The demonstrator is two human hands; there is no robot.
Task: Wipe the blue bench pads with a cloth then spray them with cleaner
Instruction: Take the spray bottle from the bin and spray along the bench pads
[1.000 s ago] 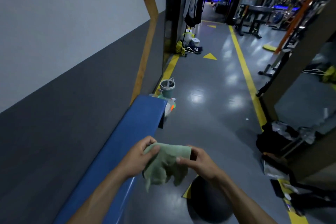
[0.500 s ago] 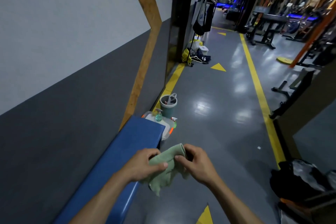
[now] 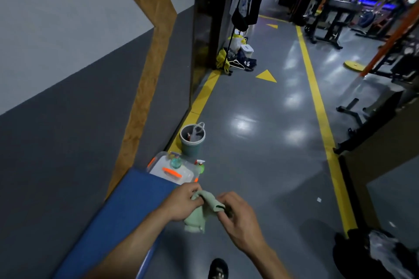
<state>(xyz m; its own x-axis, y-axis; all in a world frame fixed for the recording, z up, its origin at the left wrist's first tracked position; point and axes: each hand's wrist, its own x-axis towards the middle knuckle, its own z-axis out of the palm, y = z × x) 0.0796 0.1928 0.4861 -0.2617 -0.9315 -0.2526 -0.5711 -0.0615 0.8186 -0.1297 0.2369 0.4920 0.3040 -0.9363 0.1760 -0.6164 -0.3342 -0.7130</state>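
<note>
A long blue bench pad (image 3: pixel 118 217) runs along the grey wall at lower left. Over its right edge both hands hold a pale green cloth (image 3: pixel 199 213), bunched and folded. My left hand (image 3: pixel 183 204) grips the cloth's left side and my right hand (image 3: pixel 235 213) pinches its right side. Past the pad's far end, a teal spray bottle (image 3: pixel 176 161) and a green spray bottle (image 3: pixel 200 166) stand on a clear lidded box (image 3: pixel 167 172) with orange clips.
A grey bucket (image 3: pixel 192 140) holding tools stands on the floor beyond the box. Yellow lane lines mark the glossy grey floor. A rack with bags (image 3: pixel 238 52) is farther ahead. Gym equipment (image 3: pixel 353 115) lines the right; a dark bag (image 3: pixel 374 253) lies at lower right.
The cloth has been gathered from a spread sheet into a tighter bunch between both hands. I have moved forward along the bench, so the box and bucket are nearer.
</note>
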